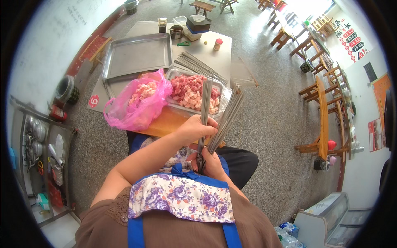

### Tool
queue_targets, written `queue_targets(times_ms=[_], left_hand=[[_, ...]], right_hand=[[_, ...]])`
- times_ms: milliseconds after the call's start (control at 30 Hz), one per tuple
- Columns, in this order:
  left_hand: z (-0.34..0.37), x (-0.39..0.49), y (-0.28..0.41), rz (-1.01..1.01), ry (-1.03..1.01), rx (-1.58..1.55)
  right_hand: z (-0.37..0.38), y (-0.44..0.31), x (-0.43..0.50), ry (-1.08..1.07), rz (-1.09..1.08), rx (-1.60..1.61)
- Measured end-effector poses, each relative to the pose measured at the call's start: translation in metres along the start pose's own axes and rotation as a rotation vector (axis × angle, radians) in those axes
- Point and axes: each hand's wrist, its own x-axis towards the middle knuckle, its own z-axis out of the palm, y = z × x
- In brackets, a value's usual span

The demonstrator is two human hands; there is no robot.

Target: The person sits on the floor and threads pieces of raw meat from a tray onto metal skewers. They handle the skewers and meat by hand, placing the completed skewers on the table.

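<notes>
My left hand (198,128) pinches an upright bundle of thin metal skewers (206,102) partway along its length. Just below, my right hand (209,159) grips the lower ends of a second, thicker skewer bundle (229,114), which fans up to the right. The two bundles meet near my right palm. Beyond my hands, a clear-lined tray (169,74) holds red meat pieces (187,85) and paler, fatty pieces (194,101). To its left, an open pink plastic bag (136,114) contains more pale pieces (145,90). More skewers (198,65) lie loose behind the tray.
An orange-brown board (167,119) lies at the table's near edge (94,104). A shallow metal tray (139,54), a dark jar (162,25), a metal cup (176,32), a green-handled tool (184,43) and a red-capped shaker (218,44) stand or lie farther back. Wooden benches (322,117) line the right.
</notes>
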Motion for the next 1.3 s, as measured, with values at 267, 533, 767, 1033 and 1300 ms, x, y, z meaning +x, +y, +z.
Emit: queue_targets(times_ms=[267, 533, 767, 1033, 1300], left_hand=[[0.002, -0.004, -0.003, 0.037, 0.057, 0.042], [0.003, -0.009, 0.003, -0.016, 0.079, 0.007], [-0.002, -0.008, -0.001, -0.005, 0.023, -0.051], [-0.008, -0.005, -0.015, 0.033, 0.026, -0.192], [0.009, -0.006, -0.003, 0.020, 0.029, -0.108]], right_hand=[[-0.002, 0.002, 0.002, -0.023, -0.003, 0.012], [-0.003, 0.002, 0.002, -0.020, 0.000, 0.027], [-0.002, 0.002, 0.002, -0.005, -0.016, 0.036], [-0.001, 0.001, 0.002, 0.000, -0.009, 0.030], [-0.002, 0.002, 0.002, -0.017, -0.016, 0.026]])
